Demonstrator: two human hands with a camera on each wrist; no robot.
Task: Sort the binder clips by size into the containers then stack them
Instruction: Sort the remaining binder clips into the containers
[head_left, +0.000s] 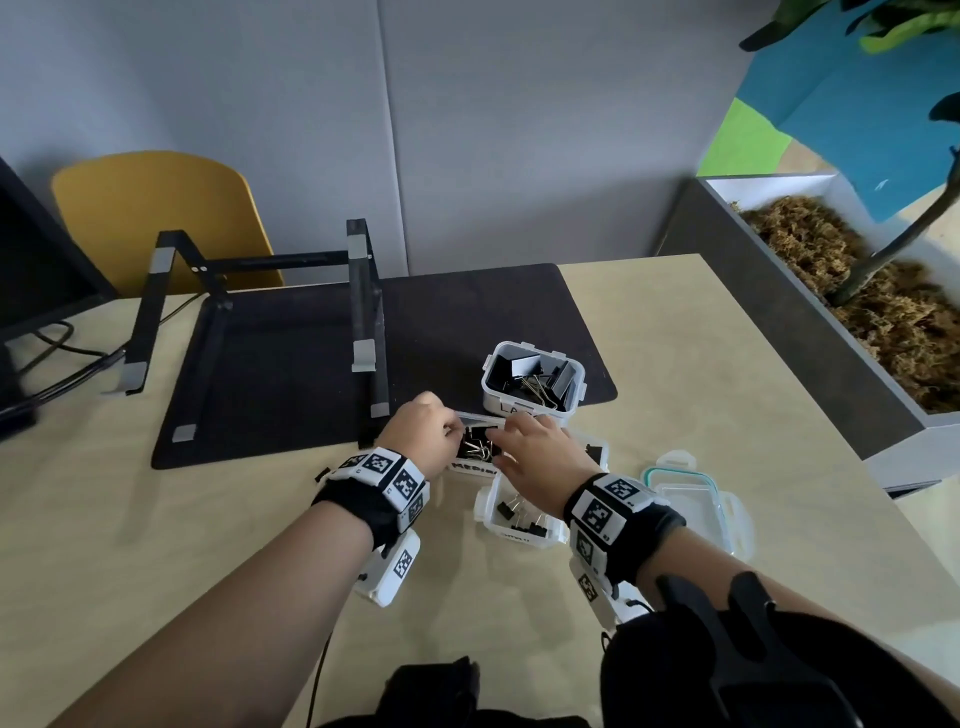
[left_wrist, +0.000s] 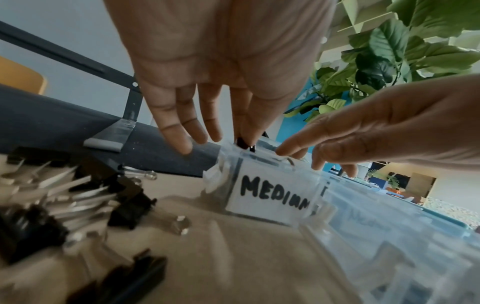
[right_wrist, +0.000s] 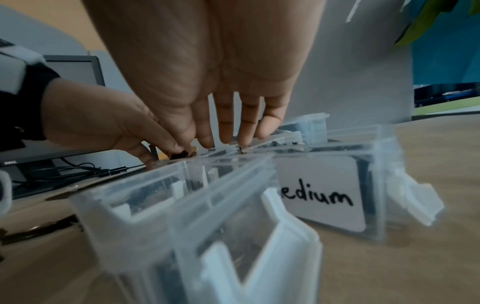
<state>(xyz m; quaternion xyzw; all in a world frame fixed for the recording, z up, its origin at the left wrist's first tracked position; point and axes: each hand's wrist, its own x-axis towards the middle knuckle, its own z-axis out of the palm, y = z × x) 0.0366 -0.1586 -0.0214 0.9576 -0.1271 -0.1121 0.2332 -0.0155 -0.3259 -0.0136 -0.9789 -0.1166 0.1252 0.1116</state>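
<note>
While your left hand (head_left: 423, 426) pinches small black binder clip (left_wrist: 242, 142) over clear plastic container labelled MEDIUM (left_wrist: 272, 197), your right hand (head_left: 530, 452) hovers released at its 3 o'clock rim. Risk: clip snags rim, springs onto worktop (head_left: 208, 545). Loose clip pile (left_wrist: 64, 197) waits at 9 o'clock; elbow sweep could scatter it.

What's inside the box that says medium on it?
Black binder clips with silvery wire handles lie inside the medium box. The left hand and right hand reach over its top, so part of the inside is covered, and the clips cannot be counted.
</note>
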